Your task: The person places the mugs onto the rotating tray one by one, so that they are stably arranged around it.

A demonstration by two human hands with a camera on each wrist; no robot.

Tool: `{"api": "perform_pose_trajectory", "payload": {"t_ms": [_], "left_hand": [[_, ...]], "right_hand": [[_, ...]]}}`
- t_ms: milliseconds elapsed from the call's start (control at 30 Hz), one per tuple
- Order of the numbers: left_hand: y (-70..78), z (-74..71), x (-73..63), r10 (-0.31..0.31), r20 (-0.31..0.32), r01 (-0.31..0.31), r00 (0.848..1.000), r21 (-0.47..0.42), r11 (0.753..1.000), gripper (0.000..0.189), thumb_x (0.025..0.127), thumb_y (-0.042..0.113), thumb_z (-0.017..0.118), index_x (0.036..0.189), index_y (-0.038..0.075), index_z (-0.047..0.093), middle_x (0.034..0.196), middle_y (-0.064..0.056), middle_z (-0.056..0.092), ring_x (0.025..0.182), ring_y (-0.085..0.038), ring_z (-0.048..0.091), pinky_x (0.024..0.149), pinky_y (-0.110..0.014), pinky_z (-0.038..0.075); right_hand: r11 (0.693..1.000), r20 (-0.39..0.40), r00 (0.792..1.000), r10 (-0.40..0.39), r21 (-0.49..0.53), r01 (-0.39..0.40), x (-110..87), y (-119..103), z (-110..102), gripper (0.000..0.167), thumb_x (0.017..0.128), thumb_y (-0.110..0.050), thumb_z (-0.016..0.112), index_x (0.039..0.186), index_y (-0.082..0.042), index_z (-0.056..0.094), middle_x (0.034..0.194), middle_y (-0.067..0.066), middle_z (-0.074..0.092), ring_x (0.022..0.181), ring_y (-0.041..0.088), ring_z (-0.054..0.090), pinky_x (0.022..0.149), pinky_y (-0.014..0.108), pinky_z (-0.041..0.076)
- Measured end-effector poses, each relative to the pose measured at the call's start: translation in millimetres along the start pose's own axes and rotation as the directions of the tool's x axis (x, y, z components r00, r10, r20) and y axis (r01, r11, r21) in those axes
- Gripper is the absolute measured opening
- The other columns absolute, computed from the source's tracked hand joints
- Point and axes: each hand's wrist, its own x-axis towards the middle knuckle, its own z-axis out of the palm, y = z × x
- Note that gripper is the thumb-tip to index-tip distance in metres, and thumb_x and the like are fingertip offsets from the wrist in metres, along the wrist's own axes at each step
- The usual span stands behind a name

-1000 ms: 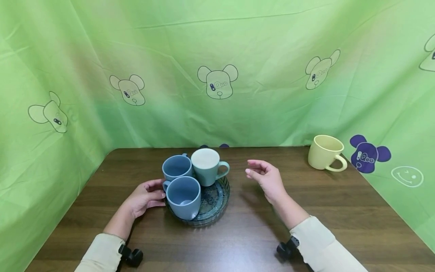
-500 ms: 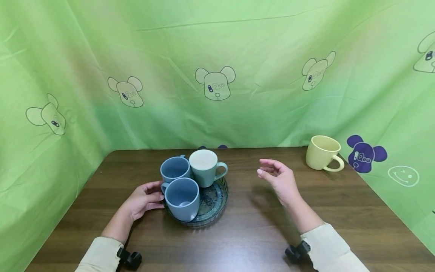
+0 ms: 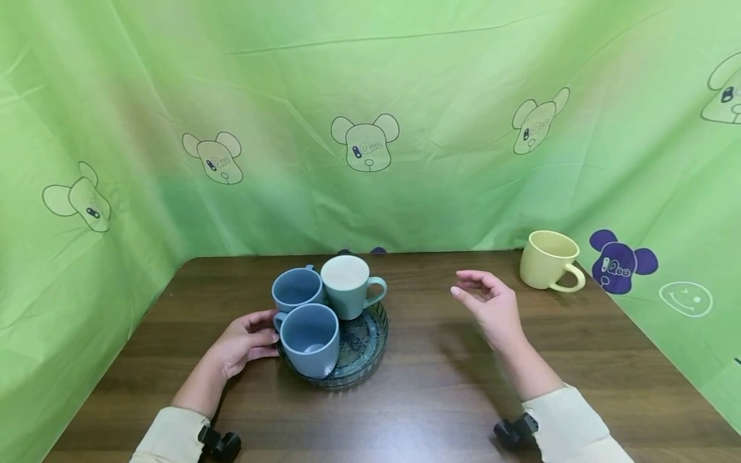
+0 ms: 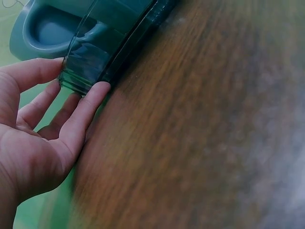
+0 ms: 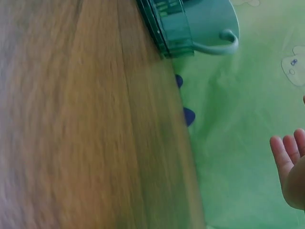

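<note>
A blue-green glass dish [image 3: 360, 350] stands on the table, with two blue mugs [image 3: 309, 341] and a lighter teal mug [image 3: 347, 292] with a white top upright in it. My left hand [image 3: 246, 341] is at its left side, fingers fairly straight. The left wrist view shows those fingertips touching the dish's clear wall [image 4: 86, 64], beside a mug's handle. Over the table to the right, my right hand [image 3: 489, 308] is raised with loosely bent fingers and nothing between them. A yellow mug [image 3: 547, 260] stands beyond it, its handle towards the right.
The brown wooden table [image 3: 417, 411] ends at the back and sides against a green cloth [image 3: 451, 193] printed with bear heads. A black wrist camera [image 3: 515, 431] sits at the right cuff, another [image 3: 220, 444] at the left.
My right hand has moved to the right, away from the dish and closer to the yellow mug. The left hand stays against the dish, and the mugs stand as before.
</note>
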Motion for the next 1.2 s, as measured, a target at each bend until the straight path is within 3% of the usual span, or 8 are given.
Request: {"api": "perform_pose_trajectory", "payload": {"t_ms": [200,467,767,1000,1200], "left_hand": [[-0.7,2.0,-2.1,0.009,-0.002,-0.009,1.000,-0.002,1.000,0.060,0.089,-0.007,0.061,0.142,-0.012,0.034,0.115,-0.009,0.057,0.091,-0.019,0.065,0.082,-0.044,0.057],[-3.1,3.8,-5.1,0.022,-0.014,-0.022,1.000,-0.010,1.000,0.058,0.088,-0.009,0.061,0.140,-0.012,0.037,0.111,-0.008,0.058,0.090,-0.018,0.065,0.080,-0.043,0.058],[-3.5,5.8,-6.0,0.032,-0.021,-0.033,0.999,-0.012,0.999,0.055,0.087,-0.009,0.061,0.138,-0.012,0.040,0.108,-0.009,0.059,0.086,-0.019,0.066,0.079,-0.043,0.058],[-4.0,7.9,-7.7,0.034,-0.035,-0.034,0.999,-0.010,0.999,0.057,0.087,-0.009,0.061,0.138,-0.014,0.037,0.110,-0.010,0.058,0.087,-0.020,0.066,0.079,-0.043,0.058],[-2.9,11.3,-11.9,0.033,-0.049,-0.034,0.998,-0.008,0.999,0.059,0.088,-0.007,0.062,0.140,-0.014,0.034,0.114,-0.013,0.055,0.089,-0.020,0.065,0.081,-0.043,0.057]], "right_hand": [[0.996,-0.030,0.998,-0.048,-0.075,0.045,0.8,2,-17,0.032,0.082,0.009,0.072,0.113,0.011,0.063,0.105,-0.002,0.064,0.095,0.007,0.063,0.084,0.017,0.052],[0.991,-0.062,0.997,-0.056,-0.129,0.047,0.8,6,-38,0.036,0.081,0.013,0.070,0.115,0.019,0.057,0.108,-0.002,0.060,0.095,0.006,0.062,0.085,0.016,0.051],[0.973,-0.087,0.992,-0.087,-0.221,0.066,-0.3,-1,-52,0.036,0.081,0.012,0.071,0.114,0.017,0.059,0.108,-0.003,0.059,0.097,0.004,0.060,0.083,0.013,0.050],[0.963,-0.120,0.985,-0.121,-0.254,0.087,-4.9,-22,-56,0.032,0.080,0.016,0.069,0.110,0.020,0.059,0.105,-0.003,0.061,0.094,0.003,0.060,0.079,0.012,0.051],[0.966,-0.166,0.979,-0.119,-0.249,0.075,-4.6,-22,-67,0.032,0.079,0.015,0.070,0.110,0.017,0.062,0.102,-0.005,0.062,0.092,0.001,0.060,0.079,0.010,0.050]]}}
